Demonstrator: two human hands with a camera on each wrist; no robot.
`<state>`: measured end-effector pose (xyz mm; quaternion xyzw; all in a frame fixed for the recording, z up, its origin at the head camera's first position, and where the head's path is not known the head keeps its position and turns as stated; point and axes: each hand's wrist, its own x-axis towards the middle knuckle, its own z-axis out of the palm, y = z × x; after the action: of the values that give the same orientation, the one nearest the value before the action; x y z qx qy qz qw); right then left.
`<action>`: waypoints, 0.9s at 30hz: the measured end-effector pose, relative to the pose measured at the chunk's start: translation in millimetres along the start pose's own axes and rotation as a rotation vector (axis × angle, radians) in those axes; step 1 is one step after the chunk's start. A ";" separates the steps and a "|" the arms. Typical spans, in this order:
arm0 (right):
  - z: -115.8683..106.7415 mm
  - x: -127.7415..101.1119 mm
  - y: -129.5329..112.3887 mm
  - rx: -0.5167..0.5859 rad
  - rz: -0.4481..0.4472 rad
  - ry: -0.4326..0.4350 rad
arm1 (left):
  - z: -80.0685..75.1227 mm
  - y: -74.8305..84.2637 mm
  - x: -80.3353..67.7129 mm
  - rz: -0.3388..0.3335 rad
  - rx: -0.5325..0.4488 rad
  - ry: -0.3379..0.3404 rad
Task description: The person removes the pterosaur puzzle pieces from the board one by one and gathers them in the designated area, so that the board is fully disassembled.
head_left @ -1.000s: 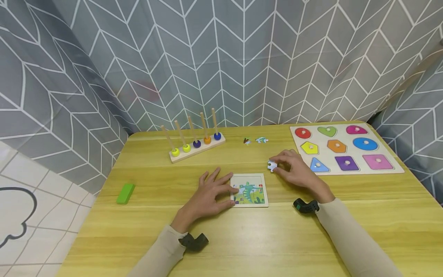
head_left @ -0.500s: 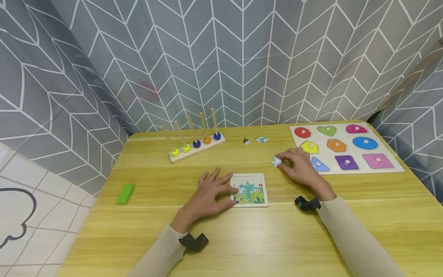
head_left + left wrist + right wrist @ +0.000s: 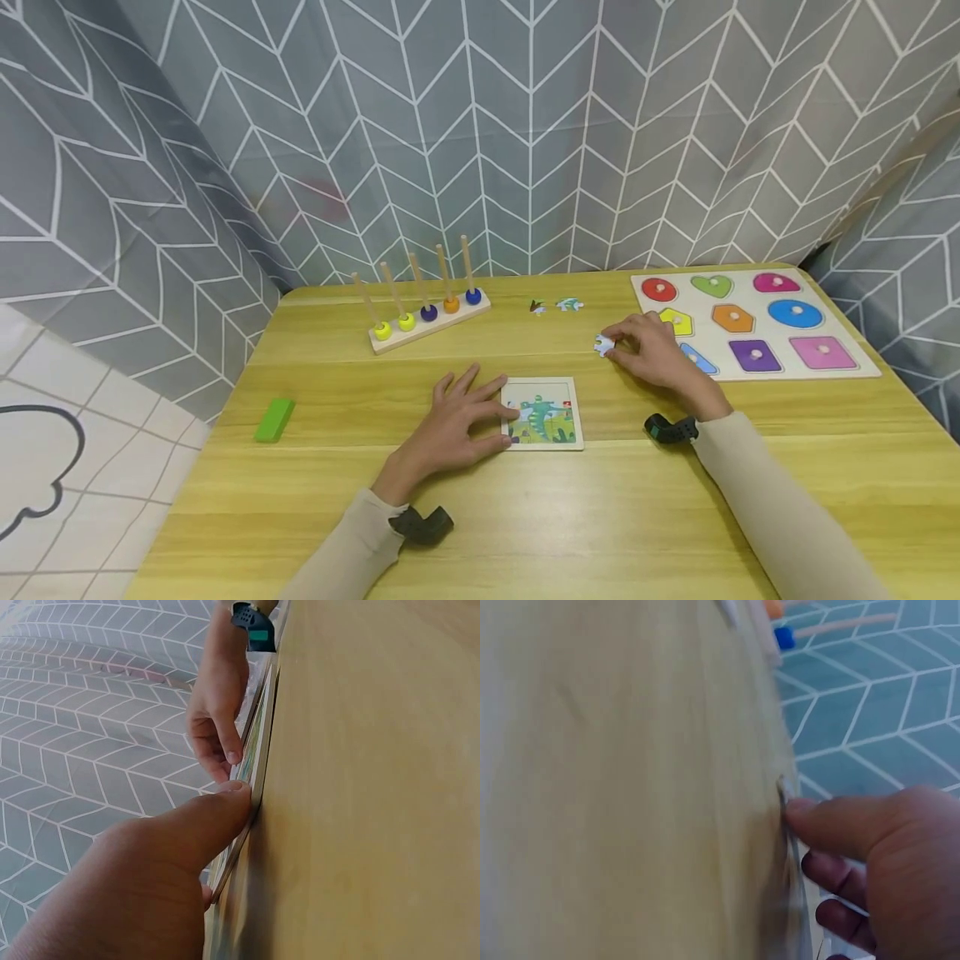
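The right hand [image 3: 651, 354] is lying on the wooden table [image 3: 675, 517] with its fingers curled, the thumb and fingertips pinching a small pale puzzle piece [image 3: 603, 345] that is sitting on the tabletop at the tips, just left of the shape board [image 3: 855, 371]. The left hand [image 3: 457, 423] is resting flat with its fingers spread apart, the thumb pressing against the left edge of the square jigsaw tray [image 3: 542, 412], which is lying between the two hands, nearer than the held piece

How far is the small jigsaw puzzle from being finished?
Most of the small jigsaw tray looks filled; the left hand rests on its edge. The right hand pinches one loose piece on the table. Two more pieces lie near the far edge.
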<state>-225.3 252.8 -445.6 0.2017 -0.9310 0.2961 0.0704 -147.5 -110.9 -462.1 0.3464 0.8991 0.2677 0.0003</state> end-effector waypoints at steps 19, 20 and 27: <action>-19.1 27.6 29.0 0.026 -0.067 -0.103 | -1.9 1.9 -1.5 -0.015 0.005 -0.018; -19.1 28.8 29.8 0.031 -0.063 -0.107 | -2.1 2.0 -1.5 -0.016 0.005 -0.019; -18.3 36.7 35.8 0.045 -0.033 -0.104 | -2.7 2.1 -1.8 -0.021 0.015 -0.023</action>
<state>-273.4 277.7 -440.2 0.2338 -0.9230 0.3048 0.0222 -145.3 -112.0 -459.1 0.3399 0.9046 0.2571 0.0108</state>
